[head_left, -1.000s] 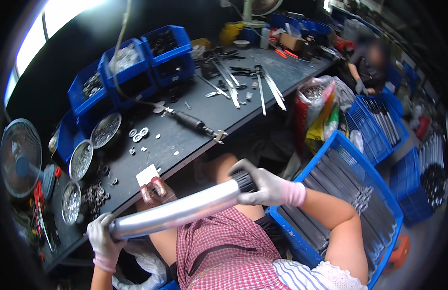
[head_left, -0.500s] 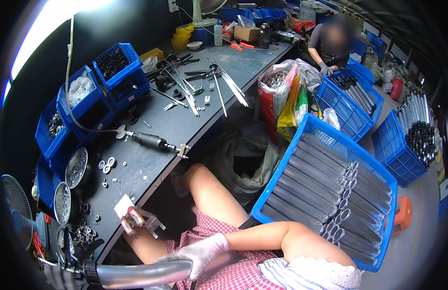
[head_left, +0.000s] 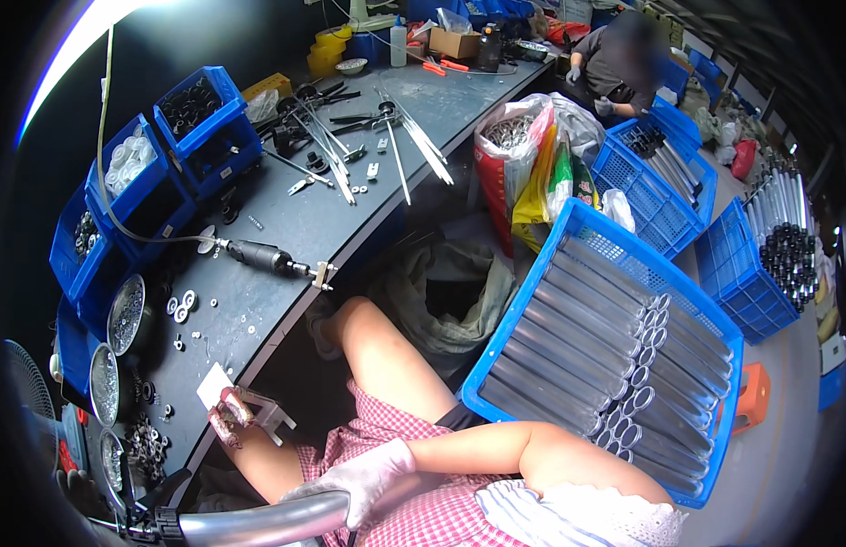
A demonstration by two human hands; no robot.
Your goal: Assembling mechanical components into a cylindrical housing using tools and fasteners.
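Note:
My right hand (head_left: 363,479), in a pale glove, is shut on a shiny metal tube (head_left: 259,524) that lies across my lap at the lower edge of the picture. The tube's left end carries a black cap (head_left: 167,527) close to the bench's front edge. My left hand is out of the picture. A blue crate (head_left: 569,223) to my right holds several similar metal tubes (head_left: 578,346) laid side by side.
A dark workbench (head_left: 259,301) runs along my left with an air screwdriver (head_left: 268,260), blue parts bins (head_left: 199,123), metal bowls of washers (head_left: 126,314) and loose hand tools (head_left: 395,137). Filled plastic bags (head_left: 532,155) and more blue crates (head_left: 655,182) stand beyond. Another person (head_left: 623,64) works at the far end.
The tube has dropped from chest height toward the lower left edge, with my right hand still gripping it. My left hand has gone out of view.

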